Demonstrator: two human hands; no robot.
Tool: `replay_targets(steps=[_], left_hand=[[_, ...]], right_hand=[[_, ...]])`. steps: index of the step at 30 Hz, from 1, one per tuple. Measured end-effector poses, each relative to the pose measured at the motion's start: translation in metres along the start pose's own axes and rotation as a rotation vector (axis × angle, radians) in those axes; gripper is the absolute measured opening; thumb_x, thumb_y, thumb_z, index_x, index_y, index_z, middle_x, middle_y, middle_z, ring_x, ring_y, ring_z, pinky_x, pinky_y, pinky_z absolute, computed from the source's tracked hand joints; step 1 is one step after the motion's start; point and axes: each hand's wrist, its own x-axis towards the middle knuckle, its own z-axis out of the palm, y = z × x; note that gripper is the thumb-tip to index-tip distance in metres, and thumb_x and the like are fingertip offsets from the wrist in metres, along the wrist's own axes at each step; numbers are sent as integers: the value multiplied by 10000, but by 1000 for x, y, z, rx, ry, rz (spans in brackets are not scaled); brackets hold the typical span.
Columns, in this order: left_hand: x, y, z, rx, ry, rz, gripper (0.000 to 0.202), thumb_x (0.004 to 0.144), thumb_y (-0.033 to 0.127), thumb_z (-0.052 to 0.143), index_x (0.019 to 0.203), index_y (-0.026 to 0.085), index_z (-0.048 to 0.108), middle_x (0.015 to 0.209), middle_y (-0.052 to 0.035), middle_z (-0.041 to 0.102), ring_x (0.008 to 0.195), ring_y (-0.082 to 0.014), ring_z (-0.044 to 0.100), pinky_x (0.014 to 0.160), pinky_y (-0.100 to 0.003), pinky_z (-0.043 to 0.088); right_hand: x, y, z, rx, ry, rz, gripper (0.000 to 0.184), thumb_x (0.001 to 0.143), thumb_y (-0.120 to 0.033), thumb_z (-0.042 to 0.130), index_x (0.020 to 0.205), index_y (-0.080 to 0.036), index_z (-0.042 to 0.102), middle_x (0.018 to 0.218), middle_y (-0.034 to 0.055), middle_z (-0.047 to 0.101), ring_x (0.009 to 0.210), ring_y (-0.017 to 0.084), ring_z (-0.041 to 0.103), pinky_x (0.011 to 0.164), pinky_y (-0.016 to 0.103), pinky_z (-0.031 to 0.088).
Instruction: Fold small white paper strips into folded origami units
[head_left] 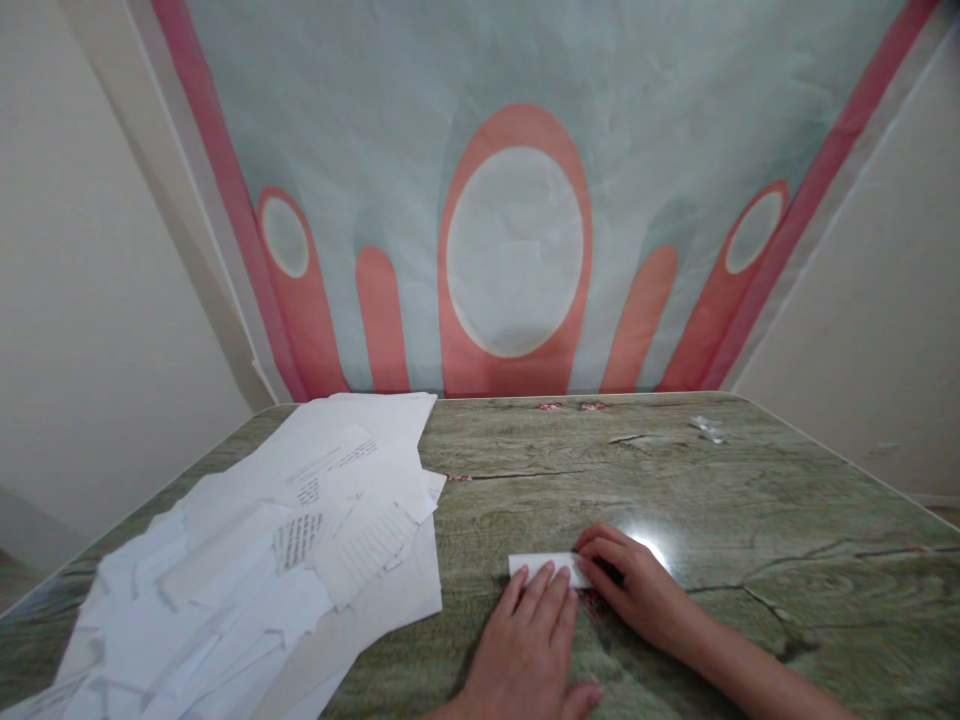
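A small strip of folded white paper (549, 562) lies on the table near its front middle. My left hand (531, 630) rests flat over the strip's lower edge, fingers stretched out and thumb to the side. At the strip's right end, my right hand (626, 575) pinches the paper between thumb and curled fingers. Part of the strip is hidden under the fingers of both hands.
A large loose pile of white papers (225, 590), some printed, covers the table's left side. A small clear plastic scrap (707, 430) lies at the back right. Behind the wood-patterned table (750, 520) hangs a blue-grey and coral backdrop (517, 60).
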Motion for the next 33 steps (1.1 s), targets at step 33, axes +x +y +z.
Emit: replay_targets(steps=[33], left_hand=[[2,-7,4,-80,-107,-34,772,860,651,235,1424,131,156,1483,-113,143,1365,-279,94,1101,-519,87]], right_hand=[[0,12,7,-43,23,24,116,850,-169,458,899,-189,561,911,56,532,820,171,540,727,300,468]])
